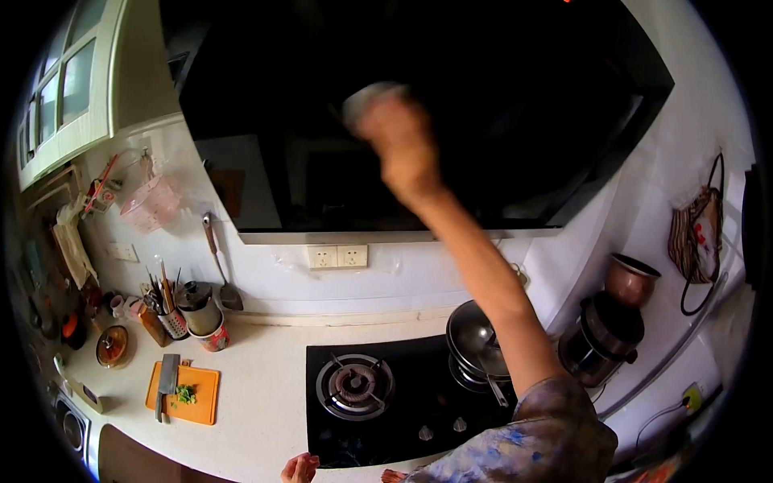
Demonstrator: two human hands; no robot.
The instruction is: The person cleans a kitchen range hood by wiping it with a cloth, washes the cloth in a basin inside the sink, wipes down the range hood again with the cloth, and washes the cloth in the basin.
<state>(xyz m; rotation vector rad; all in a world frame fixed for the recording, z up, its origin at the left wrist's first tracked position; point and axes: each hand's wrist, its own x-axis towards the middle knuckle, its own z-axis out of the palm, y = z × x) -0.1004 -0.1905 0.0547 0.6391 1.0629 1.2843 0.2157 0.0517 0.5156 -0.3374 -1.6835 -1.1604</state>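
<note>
My right hand [394, 133] is raised against the glossy black panel of the range hood [515, 121], arm stretched up from the lower right. It is closed on a greyish-white cloth [366, 103], both smeared by motion. At the bottom edge, my left hand [299, 468] shows only in part beside the front left corner of the gas stove [419, 402]. Its fingers are curled in, and I see nothing in them. The left burner [355, 386] is bare; a wok [471, 330] sits on the right burner, partly behind my arm.
On the left counter, a cleaver [168, 374] and chopped greens [186, 394] lie on an orange cutting board [205, 378]. Behind are a utensil holder [172, 324] and a lidded pot [200, 310]. A spatula [216, 253] hangs on the wall. A dark cooker [600, 342] stands right.
</note>
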